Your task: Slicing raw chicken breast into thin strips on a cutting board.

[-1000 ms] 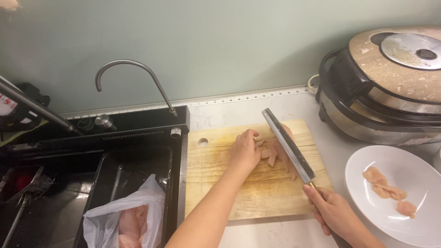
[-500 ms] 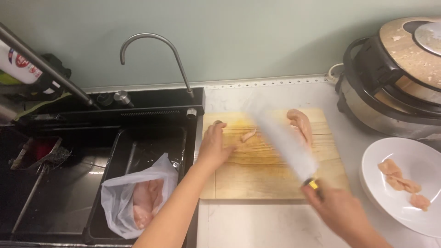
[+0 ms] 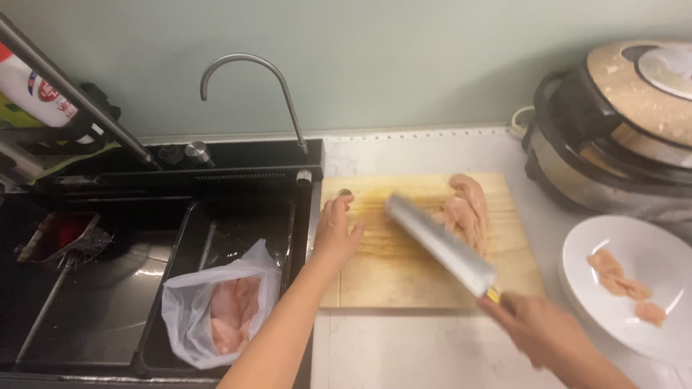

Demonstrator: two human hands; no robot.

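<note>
The right hand (image 3: 537,331) is wrapped tight around the handle of a cleaver (image 3: 441,245), whose broad blade slants up and left over the wooden cutting board (image 3: 404,277), blurred. The left hand (image 3: 336,232) lies flat at the board's left edge, fingers loosely spread and holding nothing. Raw chicken pieces (image 3: 465,210) sit at the board's far right corner, apart from both hands. To the right, a white plate (image 3: 613,245) carries a few cut pieces. On the left, a plastic bag (image 3: 216,310) of more chicken lies in the black sink (image 3: 108,302), beneath the curved faucet (image 3: 270,83).
</note>
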